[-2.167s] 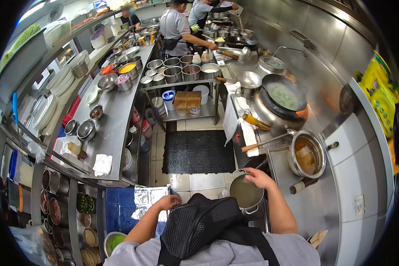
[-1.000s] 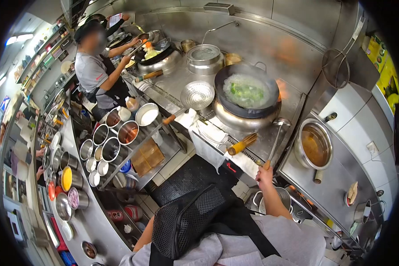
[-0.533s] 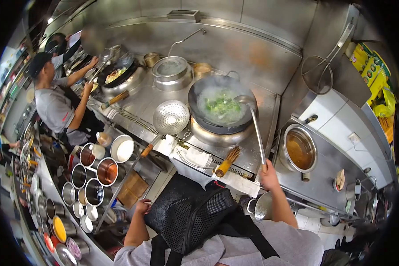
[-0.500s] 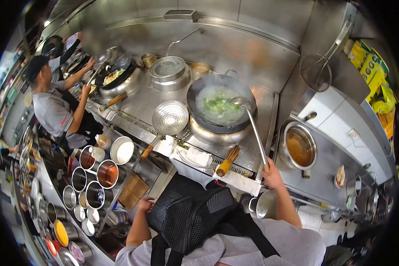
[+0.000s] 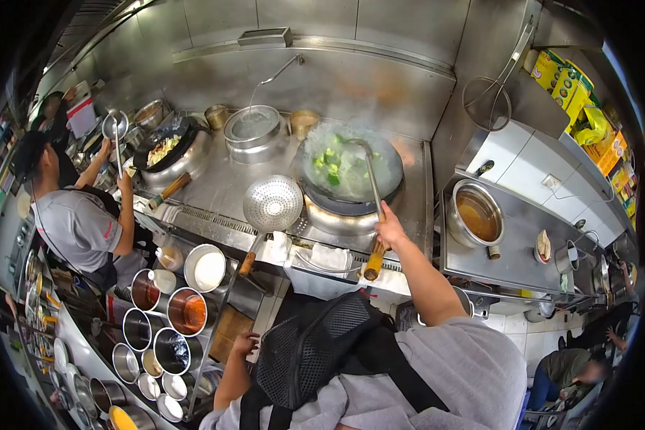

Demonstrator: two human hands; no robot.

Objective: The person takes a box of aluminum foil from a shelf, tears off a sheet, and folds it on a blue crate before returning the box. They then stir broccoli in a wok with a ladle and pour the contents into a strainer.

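A long-handled ladle (image 5: 374,180) is in my right hand (image 5: 389,226), its fingers wrapped round the handle's near end. Its bowl reaches to the far side of a black wok (image 5: 390,172), among green vegetables (image 5: 330,165) in steaming liquid. Below that hand, a bamboo wok brush (image 5: 374,264) lies at the stove's front edge. My left hand (image 5: 245,345) hangs low beside the black mesh bag on my chest, empty with loosely bent fingers. A perforated strainer (image 5: 272,203) with a wooden handle rests left of the wok.
Several pots of seasonings (image 5: 188,311) stand at lower left. A co-worker (image 5: 86,222) holds a ladle at another wok (image 5: 163,150). A water pot (image 5: 252,127) sits under a running tap. On the right are a pot of brown liquid (image 5: 476,215) and a hanging wire skimmer (image 5: 487,104).
My right hand has pushed the ladle forward and left, from the wok's right side to its far side. The greens have shifted left. The co-worker's ladle has lifted away from the other wok.
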